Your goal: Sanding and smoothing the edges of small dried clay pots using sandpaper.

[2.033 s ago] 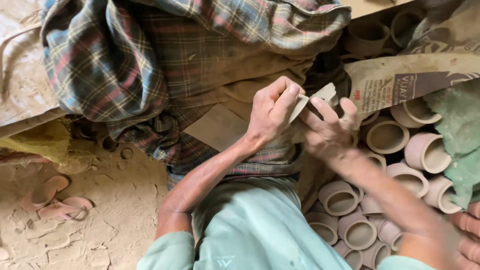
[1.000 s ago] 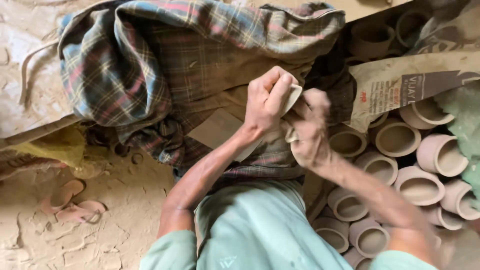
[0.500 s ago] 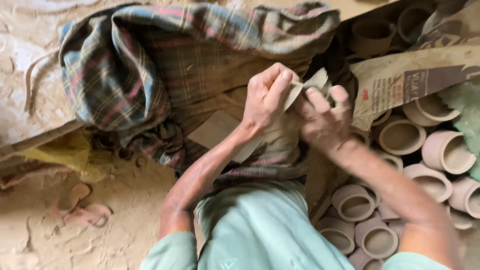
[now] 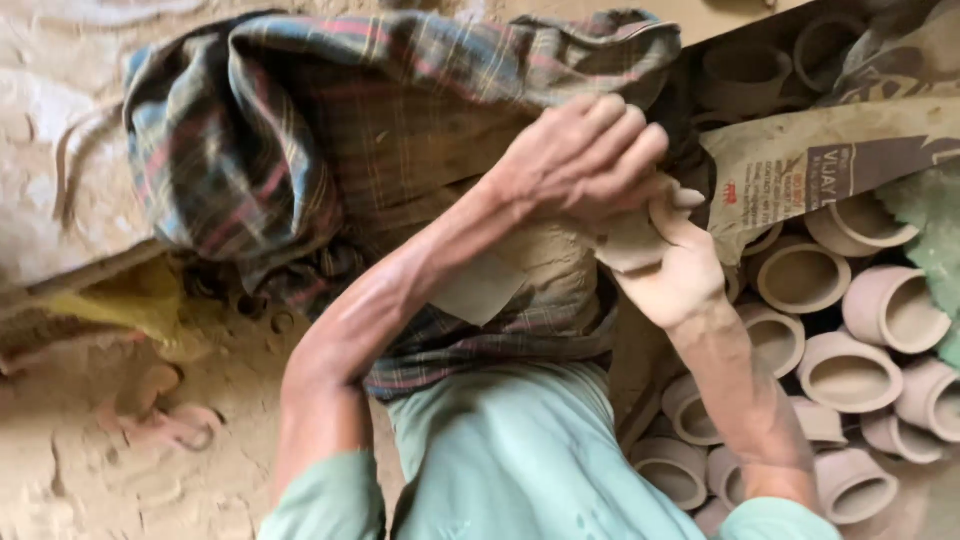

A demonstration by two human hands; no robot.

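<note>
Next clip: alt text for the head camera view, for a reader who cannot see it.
Two clay-dusted hands meet over a lap: the left hand lies across the right hand, pressing a pale piece of clay between them. A plaid cloth lies ahead; unfired clay pots crowd the right.

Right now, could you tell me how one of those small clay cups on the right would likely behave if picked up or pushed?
The clay cups look matt and pale, perhaps unfired, so probably fragile and easily dented. Being small and thin-walled, each is likely light. Several lie tilted on rounded sides, so a pushed one may roll or knock its neighbours.
</note>
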